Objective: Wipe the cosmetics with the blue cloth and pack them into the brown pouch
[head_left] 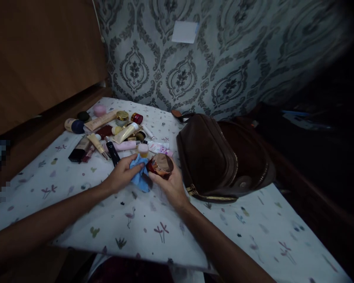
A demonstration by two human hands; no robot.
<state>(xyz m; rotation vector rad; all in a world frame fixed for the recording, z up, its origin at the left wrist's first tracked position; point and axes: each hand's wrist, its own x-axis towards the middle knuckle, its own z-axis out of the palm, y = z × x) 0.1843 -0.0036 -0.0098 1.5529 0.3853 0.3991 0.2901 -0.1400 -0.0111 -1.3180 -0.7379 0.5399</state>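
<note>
My left hand [124, 172] is closed on a crumpled blue cloth [141, 177], which hangs down in front of its fingers. Right beside it, my right hand [173, 184] grips a red cosmetic jar [162, 165] with a shiny gold-toned lid turned upward. The cloth's edge lies close against the jar's left side; whether they touch I cannot tell. Just beyond the hands are a small jar with a pale pink lid [143, 149] and a dark slim bottle [112, 152].
Several tubes, bottles and jars lie in a heap at the table's back left, among them a gold-lidded jar [122, 117] and a small red jar [137, 118]. A brown leather bag [206, 157] stands to the right. A printed tablecloth [106, 224] covers the table, against a patterned wall.
</note>
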